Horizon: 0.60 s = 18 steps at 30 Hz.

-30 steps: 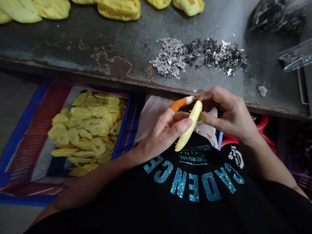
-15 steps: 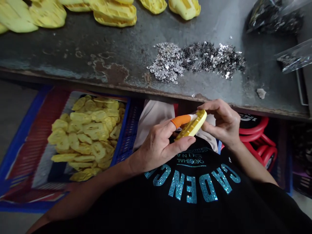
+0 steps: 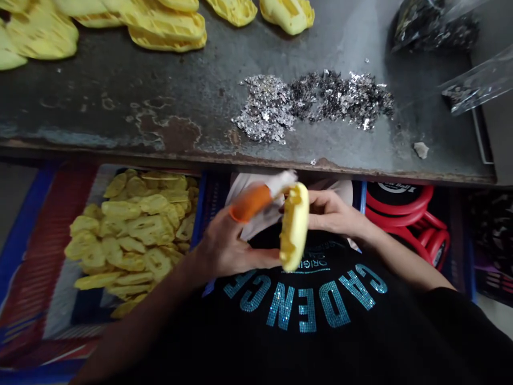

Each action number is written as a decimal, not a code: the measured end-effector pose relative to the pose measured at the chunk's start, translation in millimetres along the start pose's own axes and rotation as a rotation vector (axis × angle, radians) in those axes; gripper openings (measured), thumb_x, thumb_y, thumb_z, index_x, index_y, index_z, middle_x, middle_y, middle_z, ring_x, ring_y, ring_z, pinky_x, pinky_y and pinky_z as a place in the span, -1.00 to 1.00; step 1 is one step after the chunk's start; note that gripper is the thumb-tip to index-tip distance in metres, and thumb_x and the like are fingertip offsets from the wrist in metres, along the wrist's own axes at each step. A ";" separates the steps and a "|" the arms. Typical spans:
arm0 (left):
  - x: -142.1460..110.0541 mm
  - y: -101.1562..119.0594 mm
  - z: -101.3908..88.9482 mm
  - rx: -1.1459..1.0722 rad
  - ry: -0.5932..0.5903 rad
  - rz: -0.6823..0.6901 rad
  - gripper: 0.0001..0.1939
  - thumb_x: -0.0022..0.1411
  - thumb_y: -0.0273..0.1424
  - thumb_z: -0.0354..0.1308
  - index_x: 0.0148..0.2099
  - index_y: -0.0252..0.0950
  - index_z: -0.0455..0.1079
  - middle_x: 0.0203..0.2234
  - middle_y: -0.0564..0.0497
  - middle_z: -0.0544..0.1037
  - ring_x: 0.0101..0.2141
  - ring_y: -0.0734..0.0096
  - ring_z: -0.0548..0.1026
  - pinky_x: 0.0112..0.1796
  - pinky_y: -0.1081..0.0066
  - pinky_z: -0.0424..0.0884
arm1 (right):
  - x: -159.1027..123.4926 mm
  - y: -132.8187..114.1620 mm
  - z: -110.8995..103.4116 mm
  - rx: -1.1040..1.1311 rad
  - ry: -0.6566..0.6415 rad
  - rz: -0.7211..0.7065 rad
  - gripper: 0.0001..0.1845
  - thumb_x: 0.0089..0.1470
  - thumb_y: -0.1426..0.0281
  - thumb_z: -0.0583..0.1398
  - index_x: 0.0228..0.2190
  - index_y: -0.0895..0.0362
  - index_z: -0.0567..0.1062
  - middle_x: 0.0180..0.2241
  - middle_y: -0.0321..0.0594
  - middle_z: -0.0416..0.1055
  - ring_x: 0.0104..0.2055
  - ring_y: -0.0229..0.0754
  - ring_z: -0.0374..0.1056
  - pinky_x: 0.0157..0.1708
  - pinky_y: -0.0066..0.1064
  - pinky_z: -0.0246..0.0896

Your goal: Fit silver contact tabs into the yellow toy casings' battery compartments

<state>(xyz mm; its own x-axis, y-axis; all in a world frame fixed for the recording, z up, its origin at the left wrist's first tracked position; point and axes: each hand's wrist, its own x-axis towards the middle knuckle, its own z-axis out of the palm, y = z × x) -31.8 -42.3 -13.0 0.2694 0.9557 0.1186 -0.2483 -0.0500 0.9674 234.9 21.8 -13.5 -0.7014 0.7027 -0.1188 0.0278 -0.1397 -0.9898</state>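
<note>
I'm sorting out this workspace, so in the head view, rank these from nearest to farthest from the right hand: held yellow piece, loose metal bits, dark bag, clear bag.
From the right hand:
1. Yellow piece, at its fingertips.
2. Metal bits, heaped on the table beyond.
3. Dark bag and clear bag, both at far right: too close to call.

orange finger cover [image 3: 250, 204] blurred; right hand [image 3: 334, 214] partly hidden
</note>
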 end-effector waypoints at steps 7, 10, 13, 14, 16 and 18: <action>7.5 -1.0 11.7 -0.421 0.228 -0.067 -0.32 0.34 0.13 0.64 0.34 -0.06 0.69 0.18 -0.08 0.84 0.05 0.00 0.86 0.10 0.13 0.86 | 17.5 -22.3 -63.8 -1.548 0.362 -0.205 -0.73 0.64 0.22 0.23 -0.08 0.00 0.72 -0.09 -0.10 0.70 0.02 0.13 0.49 0.10 0.01 0.32; 6.9 -5.4 16.6 -0.507 0.230 -0.170 -0.29 0.34 0.17 0.63 0.34 -0.09 0.68 0.21 -0.13 0.82 0.06 -0.03 0.85 -0.03 0.23 0.85 | 28.2 -19.6 -62.2 -1.688 0.297 -0.212 -0.66 0.67 0.29 0.13 -0.15 0.00 0.66 -0.14 -0.11 0.67 -0.02 0.11 0.45 0.08 -0.01 0.29; 5.0 -7.6 22.9 -0.567 0.249 -0.243 -0.26 0.37 0.25 0.55 0.34 -0.12 0.66 0.16 -0.19 0.83 0.00 -0.10 0.86 -0.25 0.29 0.82 | 35.0 -19.9 -60.3 -1.725 0.292 -0.192 -0.65 0.64 0.35 0.09 -0.20 0.01 0.61 -0.19 -0.08 0.64 -0.05 0.12 0.45 0.07 -0.01 0.30; 4.9 -7.5 24.9 -0.592 0.242 -0.275 -0.25 0.37 0.26 0.54 0.34 -0.12 0.65 0.13 -0.19 0.84 -0.04 -0.10 0.87 -0.29 0.28 0.82 | 36.5 -20.7 -61.7 -1.712 0.309 -0.174 -0.67 0.62 0.36 0.10 -0.20 0.02 0.60 -0.19 -0.06 0.63 -0.05 0.13 0.46 0.07 0.00 0.31; 5.4 -6.1 28.2 -0.648 0.187 -0.364 -0.23 0.35 0.28 0.55 0.32 -0.12 0.63 0.12 -0.17 0.84 -0.11 -0.08 0.88 -0.35 0.28 0.81 | 37.5 -23.0 -65.8 -1.620 0.368 -0.135 -0.77 0.53 0.36 0.16 -0.21 0.03 0.58 -0.19 -0.03 0.63 -0.07 0.14 0.48 0.05 0.00 0.34; 6.6 -3.4 30.6 -0.699 0.098 -0.442 -0.17 0.31 0.31 0.56 0.33 -0.15 0.61 0.12 -0.19 0.83 -0.15 -0.09 0.88 -0.42 0.28 0.79 | 34.8 -27.1 -66.4 -1.402 0.423 -0.134 -0.86 0.45 0.33 0.24 -0.23 0.03 0.56 -0.22 -0.07 0.61 -0.13 0.09 0.49 -0.02 -0.04 0.37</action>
<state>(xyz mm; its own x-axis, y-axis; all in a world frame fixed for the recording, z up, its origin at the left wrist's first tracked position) -0.8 -44.7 -8.6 0.4035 0.8677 -0.2904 -0.6682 0.4962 0.5543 257.0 96.4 4.0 -0.5052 0.8374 0.2084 0.8067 0.5441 -0.2305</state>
